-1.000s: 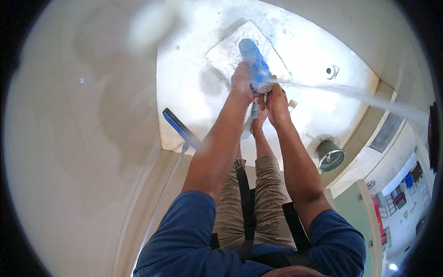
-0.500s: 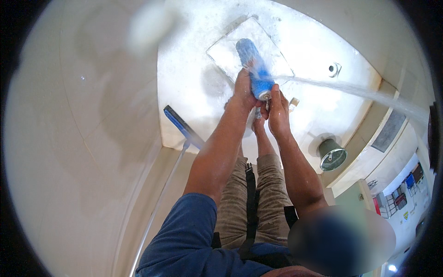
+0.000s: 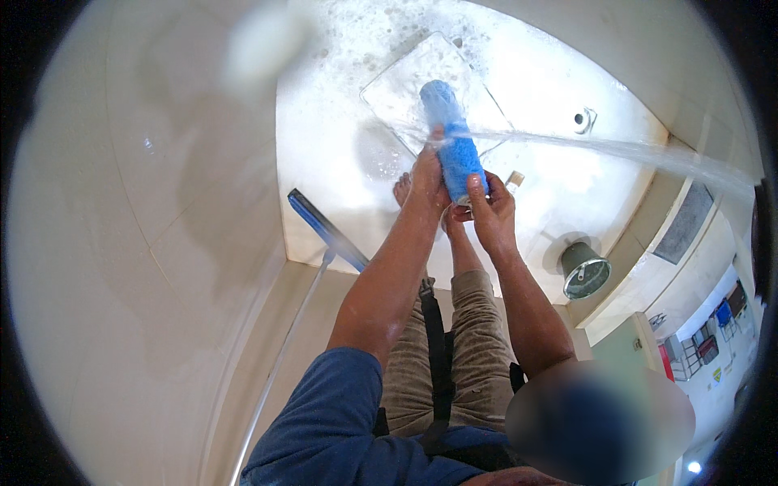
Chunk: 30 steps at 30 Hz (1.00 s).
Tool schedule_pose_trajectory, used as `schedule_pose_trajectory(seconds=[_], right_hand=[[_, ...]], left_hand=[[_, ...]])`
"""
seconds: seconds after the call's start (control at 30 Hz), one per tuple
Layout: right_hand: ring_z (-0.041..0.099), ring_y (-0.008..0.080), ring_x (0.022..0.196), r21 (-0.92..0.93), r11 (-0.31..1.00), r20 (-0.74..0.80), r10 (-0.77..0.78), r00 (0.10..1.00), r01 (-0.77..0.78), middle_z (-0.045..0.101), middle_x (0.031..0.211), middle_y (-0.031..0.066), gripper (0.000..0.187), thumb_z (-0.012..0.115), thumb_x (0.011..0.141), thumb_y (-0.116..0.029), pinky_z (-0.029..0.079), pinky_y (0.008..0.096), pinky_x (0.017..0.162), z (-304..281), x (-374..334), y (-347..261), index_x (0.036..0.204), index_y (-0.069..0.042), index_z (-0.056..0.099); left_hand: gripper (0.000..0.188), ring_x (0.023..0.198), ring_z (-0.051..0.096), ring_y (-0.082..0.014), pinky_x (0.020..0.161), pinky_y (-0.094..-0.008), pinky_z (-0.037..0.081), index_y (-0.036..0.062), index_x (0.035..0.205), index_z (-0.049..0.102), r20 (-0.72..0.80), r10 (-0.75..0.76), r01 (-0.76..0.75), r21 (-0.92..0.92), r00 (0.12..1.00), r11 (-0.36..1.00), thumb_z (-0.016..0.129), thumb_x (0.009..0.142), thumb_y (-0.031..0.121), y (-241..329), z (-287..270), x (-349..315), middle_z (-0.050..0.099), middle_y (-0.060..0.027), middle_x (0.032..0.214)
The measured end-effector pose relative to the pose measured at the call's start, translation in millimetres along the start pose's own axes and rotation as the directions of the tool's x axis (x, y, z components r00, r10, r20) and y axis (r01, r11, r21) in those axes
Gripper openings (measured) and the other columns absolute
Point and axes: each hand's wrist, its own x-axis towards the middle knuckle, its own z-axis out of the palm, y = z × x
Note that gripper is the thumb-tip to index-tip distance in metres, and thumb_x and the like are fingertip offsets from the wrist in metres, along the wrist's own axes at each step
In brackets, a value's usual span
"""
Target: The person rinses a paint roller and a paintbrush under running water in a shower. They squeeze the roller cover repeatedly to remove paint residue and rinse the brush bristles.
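A fuzzy blue paint roller sleeve is held between both my hands, slanting with its far end up and to the left. My left hand is closed round its left side near the middle. The fingers of my right hand grip its near end, thumb on top. From the right a jet of water strikes the sleeve above my right hand and sprays over its far half. My right fingers are partly hidden behind the near end.
Below the sleeve, a square floor panel lies in the wet white floor. A paintbrush rests right of my right hand. Farther right are a green bucket and a round drain fitting. A long-handled squeegee leans at the left.
Both hands have brought the sleeve slightly nearer to me, and the water now hits it farther from its near end. More bubbles and splashes show on the floor at the far side.
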Motion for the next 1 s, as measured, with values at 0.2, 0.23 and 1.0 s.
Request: schedule_pose_trajectory(seconds=[0.2, 0.23, 1.0], right_hand=[[0.057, 0.0123, 0.074, 0.029, 0.996, -0.02, -0.078, 0.997, 0.079, 0.063, 0.096, 0.0118, 0.065, 0.062, 0.097, -0.04, 0.046, 0.0251, 0.065, -1.7, 1.9, 6.3, 0.137, 0.009, 0.045], [0.059, 0.0172, 0.092, 0.055, 0.997, -0.004, -0.056, 0.998, 0.056, 0.061, 0.109, 0.016, 0.063, 0.062, 0.097, -0.036, 0.047, 0.0293, 0.08, -1.8, -1.8, 2.7, 0.137, 0.01, 0.044], [0.052, 0.0089, 0.058, 0.133, 0.991, 0.016, -0.02, 1.0, 0.017, 0.059, 0.082, 0.0051, 0.062, 0.05, 0.1, -0.049, 0.041, 0.0234, 0.05, -20.7, -64.3, 36.4, 0.131, 0.004, 0.05]], left_hand=[[0.058, 0.088, 0.067, -0.0322, 0.079, -0.0447, 0.06, -0.0036, 0.123, 0.048, -0.082, -0.004, 0.007, 0.033, 0.997, 0.999, 0.035, 0.102, 0.048, 12.8, 34.4, -23.7, 0.061, -0.0235, 0.099], [0.06, 0.088, 0.067, -0.0319, 0.078, -0.0441, 0.059, -0.0035, 0.122, 0.049, -0.113, 0.002, -0.007, -0.046, 0.994, 0.999, 0.031, 0.102, 0.05, 15.5, 41.4, -29.4, 0.061, -0.0225, 0.099], [0.062, 0.092, 0.065, -0.0321, 0.079, -0.0464, 0.058, -0.0017, 0.134, 0.044, 0.042, -0.007, 0.008, -0.04, 0.999, 0.999, 0.042, 0.1, 0.05, 6.2, 3.2, -3.6, 0.061, -0.0203, 0.107]])
